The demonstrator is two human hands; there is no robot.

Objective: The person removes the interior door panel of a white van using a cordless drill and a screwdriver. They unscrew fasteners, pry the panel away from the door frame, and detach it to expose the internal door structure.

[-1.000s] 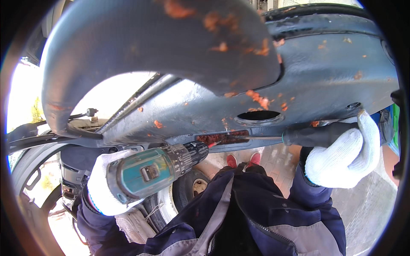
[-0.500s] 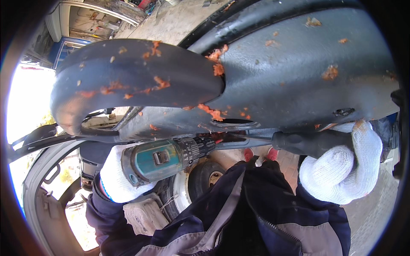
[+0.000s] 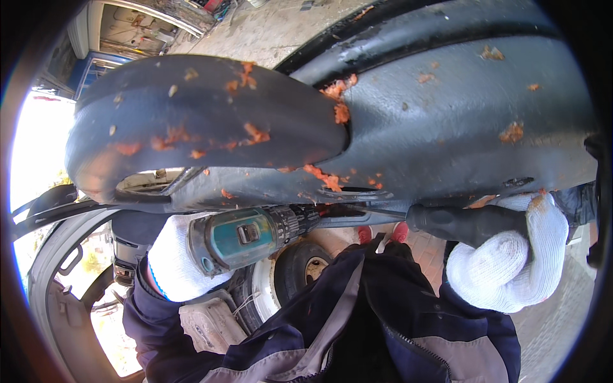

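While both gloved hands grip tight, left hand holds drill, right hand screwdriver.

A paved ground of small reddish and grey blocks lies far below — seen between the dark panel and the person's jacket. On it stand a wheel with a black tyre and pale rim, and the person's red shoes — toes only.

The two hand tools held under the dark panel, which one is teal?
The cordless drill in the left hand has the teal body; the screwdriver in the right hand has a black handle.
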